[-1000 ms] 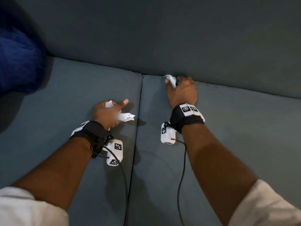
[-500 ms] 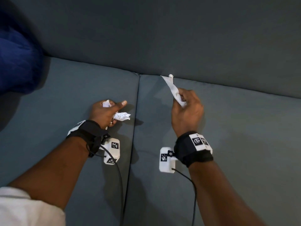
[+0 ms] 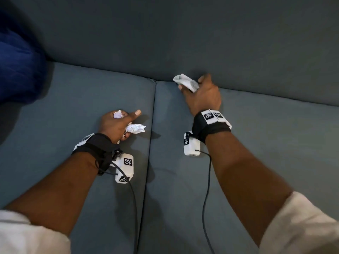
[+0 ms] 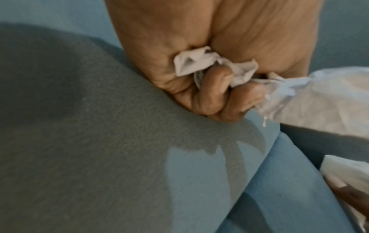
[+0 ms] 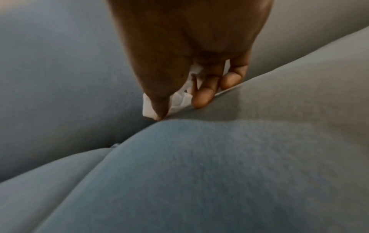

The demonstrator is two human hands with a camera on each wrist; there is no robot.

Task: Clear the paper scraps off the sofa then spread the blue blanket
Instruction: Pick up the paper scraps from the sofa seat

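The left hand point(image 3: 117, 125) is curled into a fist round crumpled white scraps point(image 3: 136, 128), with the thumb sticking out straight towards the gap between the two seat cushions. One wad bulges out below the thumb and another bit shows at the top of the fist. The left wrist view shows the fingers folded tight over the paper. The fist sits low over the left cushion of the sofa point(image 3: 256, 143), but I cannot tell whether it touches the fabric. The right hand point(image 3: 201, 96) is at the back of the right cushion, where the seat meets the backrest, just beside the gap. It pinches a white scrap point(image 3: 186, 82) between thumb and fingers, and the paper pokes out to the left of the hand. In the right wrist view the fingertips touch the cushion's rear edge. The blanket point(image 3: 18, 70) lies bunched at the far left of the sofa, against the backrest, well apart from both hands and partly out of view.
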